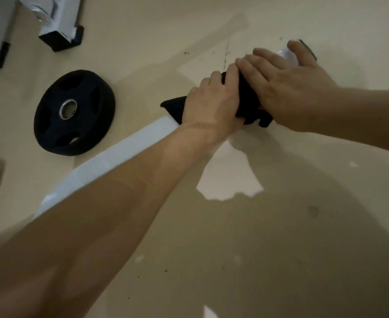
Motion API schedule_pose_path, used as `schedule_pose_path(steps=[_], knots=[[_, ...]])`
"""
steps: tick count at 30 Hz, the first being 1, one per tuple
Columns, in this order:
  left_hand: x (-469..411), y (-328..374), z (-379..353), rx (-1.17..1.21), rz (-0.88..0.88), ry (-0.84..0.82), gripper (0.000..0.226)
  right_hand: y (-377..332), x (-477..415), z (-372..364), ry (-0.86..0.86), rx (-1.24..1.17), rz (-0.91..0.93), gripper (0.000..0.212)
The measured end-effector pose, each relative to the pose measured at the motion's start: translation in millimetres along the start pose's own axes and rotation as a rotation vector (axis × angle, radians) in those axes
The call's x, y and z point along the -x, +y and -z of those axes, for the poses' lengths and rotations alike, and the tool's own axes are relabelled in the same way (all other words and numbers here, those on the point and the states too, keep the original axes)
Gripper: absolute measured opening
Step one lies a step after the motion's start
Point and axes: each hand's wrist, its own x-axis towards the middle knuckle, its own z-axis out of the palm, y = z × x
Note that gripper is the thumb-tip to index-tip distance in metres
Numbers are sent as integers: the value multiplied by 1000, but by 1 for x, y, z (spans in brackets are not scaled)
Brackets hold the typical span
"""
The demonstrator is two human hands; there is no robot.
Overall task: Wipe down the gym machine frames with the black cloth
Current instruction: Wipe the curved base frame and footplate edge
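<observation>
**The cloth could slip off the end**

Close to us, the white bar [131, 145] runs up from the low left over the floor [280, 226]; the left arm lies along it. Further up, the left hand [211, 106] has its fingers curled tight round the black cloth [174, 107]; the cloth is wrapped on the bar, and one corner pokes out loose by the wrist. The right hand [292, 88] lies on top of the cloth, fingers mostly straight and a bit apart; its thumb reaches the shiny cap [287, 56] at the bar's end.

I think the hands are very near that end; a hard push could send the cloth right off, and knuckles could bang the cap. The loose corner might drag on the floor and pick up the dark specks there; then it would smear dirt. The plate [90, 115] lies near the bar; a foot could bump it.
</observation>
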Motion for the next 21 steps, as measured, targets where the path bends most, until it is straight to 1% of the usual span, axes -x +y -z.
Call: schedule_pose_path(steps=[2, 4, 6, 8, 9, 11, 13, 14, 15, 16, 18, 20, 21], knots=[[-18, 30, -3, -24, -4, 44, 94, 34, 10, 0, -35, 133, 9, 78], [-24, 49, -6, -45, 5, 99, 90, 56, 16, -1, -69, 263, 52, 73], [-19, 50, -8, -72, -66, 139, 82, 61, 18, 3, -142, 321, 104, 69], [-10, 29, -1, -13, -146, 43, 85, 57, 17, 7, -242, 352, 194, 69], [-7, 14, 4, 41, -149, -31, 89, 55, 13, 10, -250, 389, 269, 71], [-3, -15, 17, 185, -64, -223, 90, 56, 0, 24, -252, 437, 425, 73], [-5, -27, 28, 229, 56, -420, 74, 56, -14, 44, -312, 437, 518, 73], [-9, -27, 27, 201, 76, -459, 69, 57, -20, 52, -350, 422, 541, 72], [-15, -20, 27, 178, 76, -461, 67, 60, -24, 56, -389, 405, 547, 71], [-22, -8, 25, 166, 76, -428, 67, 65, -25, 57, -422, 390, 541, 71], [-37, 23, 16, 171, 90, -285, 68, 81, -18, 52, -431, 350, 530, 71], [-48, 56, 10, 98, 145, -130, 69, 102, -10, 39, -356, 286, 466, 69], [-51, 69, 10, 40, 183, -88, 69, 112, -7, 29, -312, 205, 432, 69]])
